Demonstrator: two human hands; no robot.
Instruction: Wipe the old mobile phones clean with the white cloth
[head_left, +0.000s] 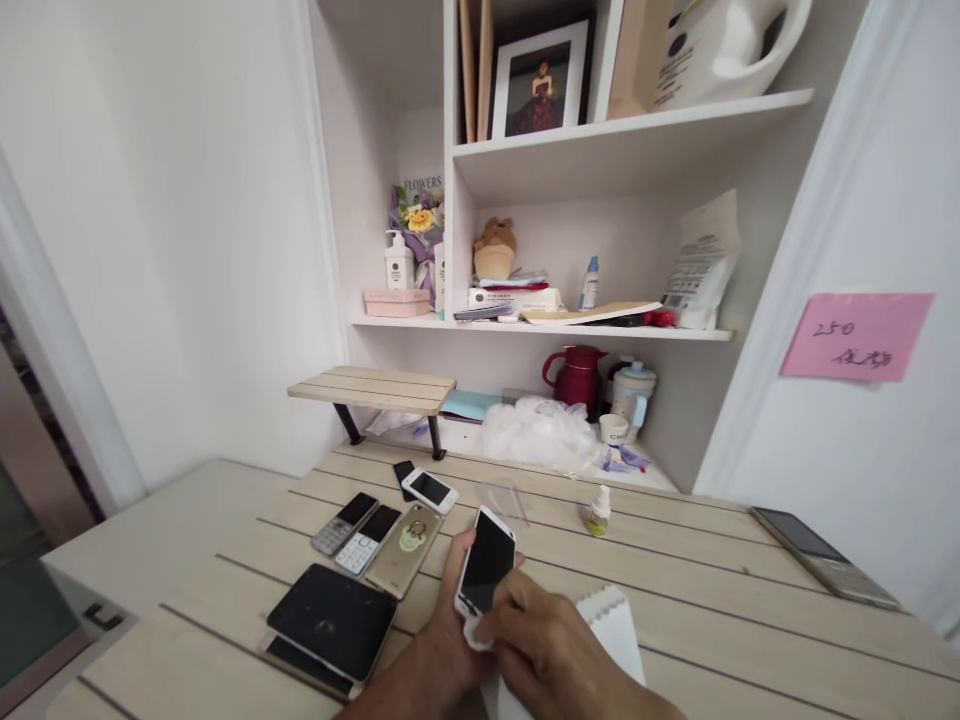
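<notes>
My left hand [442, 640] is wrapped round a white smartphone [489, 560] with a dark screen, holding it tilted above the table. The fingers of my right hand [547, 635] are pinched at the phone's lower end on a bit of white tissue [475, 632]. Under my right hand lies a white scalloped-edge sheet [613, 625], partly hidden. Left of the phone are a gold phone [406, 550], a white keypad phone [367, 540] and a grey keypad phone [343, 524]. A black tablet [331, 618] rests on another device at the lower left.
A small spray bottle [599, 512] stands right of centre, and a clear plastic bag [504, 502] lies behind the phone. A white phone [430, 490] lies near a small wooden riser [375, 388]. At right is another device [821, 555]. Shelves [600, 135] rise behind the table.
</notes>
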